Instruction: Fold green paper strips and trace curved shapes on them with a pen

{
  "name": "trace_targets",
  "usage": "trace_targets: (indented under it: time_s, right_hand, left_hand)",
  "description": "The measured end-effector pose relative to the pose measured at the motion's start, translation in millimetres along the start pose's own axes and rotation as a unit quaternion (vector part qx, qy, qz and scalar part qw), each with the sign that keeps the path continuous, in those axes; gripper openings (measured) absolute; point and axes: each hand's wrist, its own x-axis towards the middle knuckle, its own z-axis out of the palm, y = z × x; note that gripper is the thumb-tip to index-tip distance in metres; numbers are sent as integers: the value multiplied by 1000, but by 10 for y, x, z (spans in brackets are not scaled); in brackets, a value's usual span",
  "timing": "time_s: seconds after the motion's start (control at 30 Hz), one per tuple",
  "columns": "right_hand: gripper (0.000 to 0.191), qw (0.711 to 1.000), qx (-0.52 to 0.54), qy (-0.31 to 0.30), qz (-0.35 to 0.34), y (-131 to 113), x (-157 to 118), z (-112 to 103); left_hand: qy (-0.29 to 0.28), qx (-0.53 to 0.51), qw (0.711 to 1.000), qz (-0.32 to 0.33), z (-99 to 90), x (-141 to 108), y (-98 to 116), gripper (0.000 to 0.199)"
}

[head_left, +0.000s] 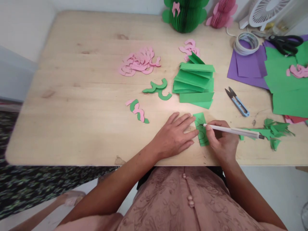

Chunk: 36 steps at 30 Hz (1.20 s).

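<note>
My right hand [223, 141] grips a white pen [233, 129], its dark tip touching a small green paper strip [202, 138]. Curved dark lines show on that strip. My left hand [175, 134] lies flat with fingers spread, fingertips on the strip's left edge. Just beyond is a pile of folded green paper pieces [194, 80]. Curvy green cutouts [160, 89] lie to its left, and nearer me a pink-and-green pair of cutouts [137, 110] overlaps. Green paper scraps [274, 130] are scattered right of my right hand.
Pink cutouts [141, 61] are heaped farther back. Blue thread snips [238, 102], a tape roll [246, 43], black-handled scissors [285, 43], purple paper [249, 64] and green sheets [286, 86] lie at the right. A green honeycomb paper ornament [186, 16] and a white fan [267, 11] stand behind.
</note>
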Motion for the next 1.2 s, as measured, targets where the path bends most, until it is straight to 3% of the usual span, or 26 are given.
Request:
trace_targets:
  time_s: [0.57, 0.9, 1.0, 1.2]
  right_hand:
    - [17, 996, 72, 17, 42, -32, 2, -44]
    - [7, 988, -52, -4, -143, -129, -115, -185]
    - [8, 985, -55, -11, -166, -148, -131, -206]
    - [19, 994, -27, -73, -78, -194, -88, -278]
  left_hand:
    - [10, 1, 1000, 5, 16, -1, -6, 30]
    - [11, 5, 1000, 3, 21, -6, -3, 31]
    - [10, 4, 1000, 4, 18, -5, -2, 30]
    - [12, 3, 1000, 4, 17, -4, 0, 29]
